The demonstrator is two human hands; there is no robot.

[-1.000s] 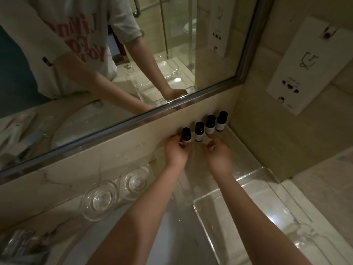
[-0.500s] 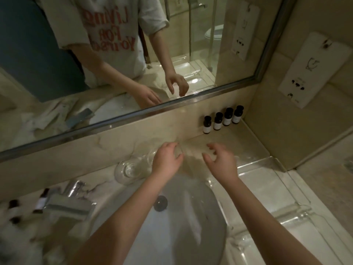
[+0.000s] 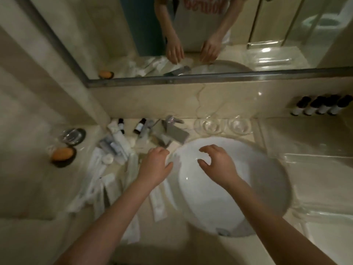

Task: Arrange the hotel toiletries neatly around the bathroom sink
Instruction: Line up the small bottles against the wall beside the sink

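Four small dark bottles (image 3: 321, 108) with pale labels stand upright in a tight row against the marble backsplash at far right. Left of the round white sink (image 3: 267, 180), long white sachets (image 3: 99, 180) lie scattered, mostly lengthwise front to back, with two more dark bottles (image 3: 139, 126) behind. The left hand (image 3: 155, 165) hovers over the tabletop (image 3: 305, 134), grip loose and empty; the right hand (image 3: 217, 163) curls wide over the basin.

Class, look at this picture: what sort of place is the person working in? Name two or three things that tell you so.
Most likely a hotel bathroom. A white sink is set in a marble counter under a wall mirror, small matching toiletry bottles stand in a row against the wall, and wrapped toiletry packets lie beside the basin.
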